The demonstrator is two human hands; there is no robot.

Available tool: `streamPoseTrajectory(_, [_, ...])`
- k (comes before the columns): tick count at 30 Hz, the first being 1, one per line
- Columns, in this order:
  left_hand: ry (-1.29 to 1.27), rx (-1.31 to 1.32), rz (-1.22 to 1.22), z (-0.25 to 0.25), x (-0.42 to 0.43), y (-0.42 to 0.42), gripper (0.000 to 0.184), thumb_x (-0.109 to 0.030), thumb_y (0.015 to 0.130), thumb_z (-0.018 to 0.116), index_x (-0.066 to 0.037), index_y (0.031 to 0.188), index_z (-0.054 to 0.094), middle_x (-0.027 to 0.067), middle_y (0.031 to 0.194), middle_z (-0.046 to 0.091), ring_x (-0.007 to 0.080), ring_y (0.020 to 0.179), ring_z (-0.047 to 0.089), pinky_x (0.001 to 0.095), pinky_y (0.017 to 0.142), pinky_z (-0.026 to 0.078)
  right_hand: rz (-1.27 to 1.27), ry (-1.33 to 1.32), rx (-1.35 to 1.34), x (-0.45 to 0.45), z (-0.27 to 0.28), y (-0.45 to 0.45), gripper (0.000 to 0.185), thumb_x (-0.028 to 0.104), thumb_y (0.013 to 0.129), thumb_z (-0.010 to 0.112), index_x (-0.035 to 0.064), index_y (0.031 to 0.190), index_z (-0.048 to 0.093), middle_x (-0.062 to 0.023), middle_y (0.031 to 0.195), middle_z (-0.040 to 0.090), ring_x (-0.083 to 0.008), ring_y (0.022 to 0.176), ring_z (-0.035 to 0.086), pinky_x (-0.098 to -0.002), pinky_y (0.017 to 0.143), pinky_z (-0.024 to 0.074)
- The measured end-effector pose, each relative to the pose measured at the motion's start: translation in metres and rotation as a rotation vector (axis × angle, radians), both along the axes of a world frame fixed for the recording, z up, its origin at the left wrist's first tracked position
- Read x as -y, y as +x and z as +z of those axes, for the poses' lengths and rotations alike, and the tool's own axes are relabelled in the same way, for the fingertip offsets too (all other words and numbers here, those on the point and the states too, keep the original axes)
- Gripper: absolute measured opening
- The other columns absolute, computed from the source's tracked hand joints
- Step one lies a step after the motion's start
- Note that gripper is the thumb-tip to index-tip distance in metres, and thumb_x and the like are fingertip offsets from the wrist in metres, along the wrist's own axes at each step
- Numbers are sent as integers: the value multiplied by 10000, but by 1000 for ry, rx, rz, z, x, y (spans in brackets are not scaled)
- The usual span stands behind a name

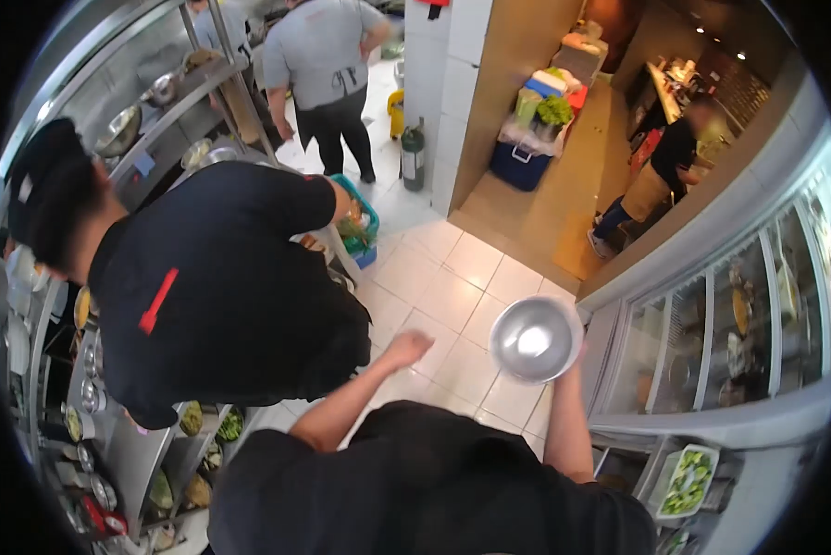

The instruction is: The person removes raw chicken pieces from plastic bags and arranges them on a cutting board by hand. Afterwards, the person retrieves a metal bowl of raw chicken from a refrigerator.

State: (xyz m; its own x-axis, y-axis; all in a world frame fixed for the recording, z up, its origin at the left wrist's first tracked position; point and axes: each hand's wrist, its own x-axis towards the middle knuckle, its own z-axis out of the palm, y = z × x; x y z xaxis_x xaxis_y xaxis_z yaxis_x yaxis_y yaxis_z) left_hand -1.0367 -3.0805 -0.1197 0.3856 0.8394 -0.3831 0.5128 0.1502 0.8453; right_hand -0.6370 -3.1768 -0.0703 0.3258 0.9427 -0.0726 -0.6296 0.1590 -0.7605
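A round metal mixing bowl [536, 339] is held out over the tiled floor on my right side, its shiny inside turned up toward me. My right hand [578, 359] grips the bowl at its right edge, with most of the fingers hidden behind it. My left hand [409, 350] hangs in the air before my body, apart from the bowl and near the co-worker in black [235, 277]. Motion blurs its fingers, and no object shows in it.
At the left, metal shelving [170, 116] holds bowls, above a counter with food containers. A green crate [365, 250] stands beyond the co-worker. To the right are a glass-door fridge [712, 324] and a tray of cut greens [688, 483]. A blue cooler [519, 165] stands past the doorway.
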Motion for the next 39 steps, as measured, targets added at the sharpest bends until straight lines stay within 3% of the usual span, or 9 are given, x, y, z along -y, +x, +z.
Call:
streamPoseTrajectory(6, [-5,223,-95,66,-171,117,381,-372,975,654,-11,1096,672,95,912,703,170,752,667,342,718,534,-401,326,-104,-142,203,101,747,632,994,443,79,1496,446,-138,1454,539,-325,1349,498,-539,1142,399])
streamPoseTrajectory(13, [146,-223,-84,-19,-275,121,476,-467,931,652,-28,1109,700,206,1050,720,355,957,695,438,844,539,327,255,-209,-385,147,135,730,641,911,575,156,1452,503,-138,1449,546,-410,1358,490,-779,954,444])
streamPoseTrajectory(17, [-73,-157,46,8,-315,77,526,-491,928,632,-8,1123,704,222,1058,722,377,984,695,445,883,535,799,47,-377,-529,77,46,726,645,926,560,159,1461,485,-124,1452,534,-371,1310,535,-683,953,505])
streamPoseTrajectory(19, [-48,-122,358,-7,-333,61,503,-467,926,649,0,1101,712,210,1048,729,351,967,699,426,875,536,918,-228,-267,-591,17,-2,681,635,976,510,139,1441,493,-95,1420,548,-295,1269,567,-560,1026,516])
streamPoseTrajectory(22, [-99,24,757,2,-365,48,452,-415,926,674,0,1100,714,199,1029,731,305,942,701,403,857,535,911,482,686,-648,33,-102,606,535,994,527,132,1445,496,-100,1407,566,-275,1289,558,-506,1056,502])
streamPoseTrajectory(25, [-181,99,867,8,-406,40,395,-360,940,683,2,1100,695,135,954,718,243,879,690,358,773,530,1148,-100,-236,-736,29,-180,602,528,990,534,132,1443,498,-103,1406,568,-278,1285,562,-506,1056,502])
streamPoseTrajectory(30, [-440,398,1063,29,-535,1,377,-340,957,659,-15,1147,680,70,945,701,180,828,662,333,660,510,1256,-179,-466,-947,93,-258,597,515,984,544,132,1440,501,-108,1404,571,-282,1280,567,-507,1056,503])
streamPoseTrajectory(32, [-336,14,832,42,-613,-34,358,-332,970,640,-33,1166,664,45,988,694,160,827,657,302,676,502,1282,-239,-482,-1002,114,-268,595,510,981,548,133,1439,502,-110,1403,572,-284,1278,569,-507,1056,503])
streamPoseTrajectory(39, [93,388,1033,148,-884,-116,289,-293,1040,579,-33,1160,622,61,1025,696,134,904,660,285,748,536,1691,-274,-802,-1144,61,-280,576,511,979,531,163,1437,510,-109,1392,591,-317,1233,609,-550,1041,505])
